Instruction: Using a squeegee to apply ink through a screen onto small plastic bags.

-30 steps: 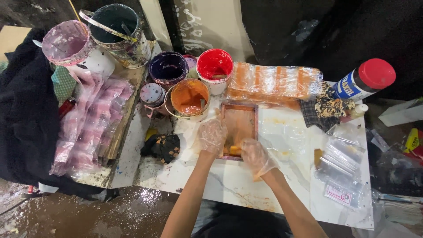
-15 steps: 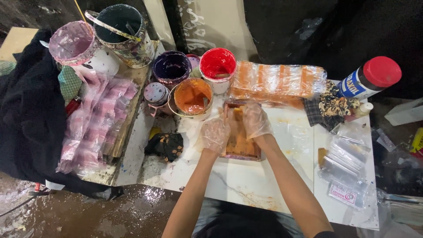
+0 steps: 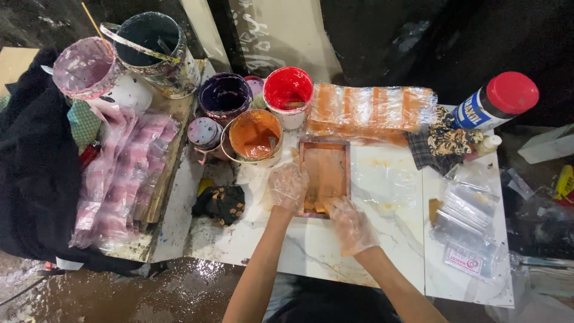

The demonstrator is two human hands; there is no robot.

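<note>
At frame centre on the desk (image 3: 359, 263), the left hand (image 3: 288, 186) steadies the orange-smeared frame (image 3: 324, 174), fingers closed on its edge, while the right hand (image 3: 350, 222) grips something at its near end, ink already spread.

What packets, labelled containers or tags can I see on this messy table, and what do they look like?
Can: far right, lying tilted; round, red cap, blue and white label.
Clear bags: right of the hands, flat and see-through.
Tag: near right edge, small white card with a red mark.
Orange-stained wrap: behind the orange frame, long clear plastic bundle.
Pink-stained wrap: left, similar bundle.
</note>
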